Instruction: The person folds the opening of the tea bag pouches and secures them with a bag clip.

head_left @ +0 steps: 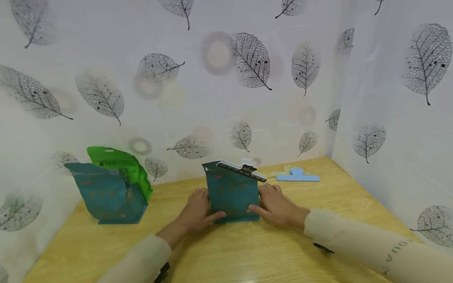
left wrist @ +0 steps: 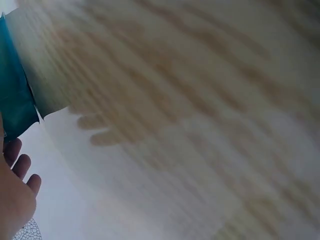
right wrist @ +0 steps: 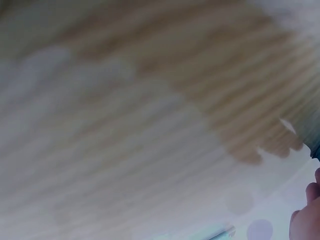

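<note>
Standing upright on the desk [head_left: 283, 255], the teal pouch [head_left: 231, 196] is gripped at its lower sides by left hand [head_left: 196, 210] and right hand [head_left: 280, 206]; likely light and pliable, it suits holding low, below the clip [head_left: 241, 171].

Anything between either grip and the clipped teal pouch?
Nothing visible. Left grip and right grip meet the teal pouch at its two sides. The black-and-white clip is at its top, above both; the blue clip lies behind the right one.

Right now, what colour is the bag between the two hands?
The bag is teal, a dark blue-green; the head view shows it best.
</note>
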Motion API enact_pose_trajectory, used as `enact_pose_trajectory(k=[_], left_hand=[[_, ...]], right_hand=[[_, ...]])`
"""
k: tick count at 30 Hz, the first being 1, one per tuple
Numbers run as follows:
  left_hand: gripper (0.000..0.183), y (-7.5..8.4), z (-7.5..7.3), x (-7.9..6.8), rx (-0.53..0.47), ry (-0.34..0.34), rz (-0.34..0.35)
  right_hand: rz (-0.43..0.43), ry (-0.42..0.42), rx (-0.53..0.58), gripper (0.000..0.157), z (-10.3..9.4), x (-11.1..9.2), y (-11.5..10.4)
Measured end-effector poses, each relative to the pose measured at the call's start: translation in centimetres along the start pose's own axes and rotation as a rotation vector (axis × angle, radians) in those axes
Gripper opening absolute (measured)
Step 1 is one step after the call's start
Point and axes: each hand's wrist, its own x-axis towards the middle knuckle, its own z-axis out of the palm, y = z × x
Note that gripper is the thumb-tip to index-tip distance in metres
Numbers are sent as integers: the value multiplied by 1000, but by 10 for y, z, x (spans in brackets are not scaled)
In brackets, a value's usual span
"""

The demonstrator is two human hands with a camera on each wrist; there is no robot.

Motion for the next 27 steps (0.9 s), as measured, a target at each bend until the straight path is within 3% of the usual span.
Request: enact_pose_trajectory(k=[6, 11, 17, 27], left_hand=[[83, -1, 2, 1, 72, 53, 73], [85, -1, 5, 1, 109, 52, 76], [82, 0, 4, -1, 125, 85, 95], [67, 2, 0, -2, 24, 19, 52]], right_hand=[[-1, -4, 183, 47, -4, 1, 1], [4, -13, 257, 42, -5, 3, 5], [-13, -12, 239, 44, -5, 4, 10], [-41, -16, 149, 61, -8, 2, 11]])
